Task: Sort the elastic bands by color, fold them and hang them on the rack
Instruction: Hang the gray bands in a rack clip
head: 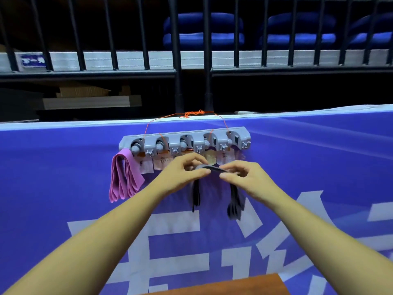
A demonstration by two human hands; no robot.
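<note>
Nearest edge: brown flat surface (pixel 229 284) cuts into the bottom of the view, low between the two bare arms.
Arms: left forearm (pixel 95 231) and right forearm (pixel 319 228) reach forward and upward from the lower corners, converging at the centre.
Left hand: left hand (pixel 182 174) is curled, thumb and forefinger pinching the left part of a band's top fold.
Right hand: right hand (pixel 241 176) mirrors it, fingers curled and pinching the right part of the same fold; the two thumbs lie near each other, apart.
Held band: dark folded elastic band (pixel 209 167) bridges the two hands; its ends hang in two blurred bundles, one under each hand.
Band and rack: the fold sits just below the middle clips; whether it touches them cannot be told.
Rack: grey plastic rack (pixel 185 134) with five round clips hangs level on an orange string (pixel 191 113) knotted at the barrier's top edge.
Hung band: pink folded elastic band (pixel 123 177) hangs from the rack's left end, well left of the left hand.
Labels: paper labels (pixel 146 166) hang under the clips; their writing is too small to read.
Room: blue banner (pixel 63 167) with large white characters spreads left, right and below the hands.
Behind: black metal railing (pixel 176 50) stands above the barrier, with blue seats (pixel 202 28) beyond it.
</note>
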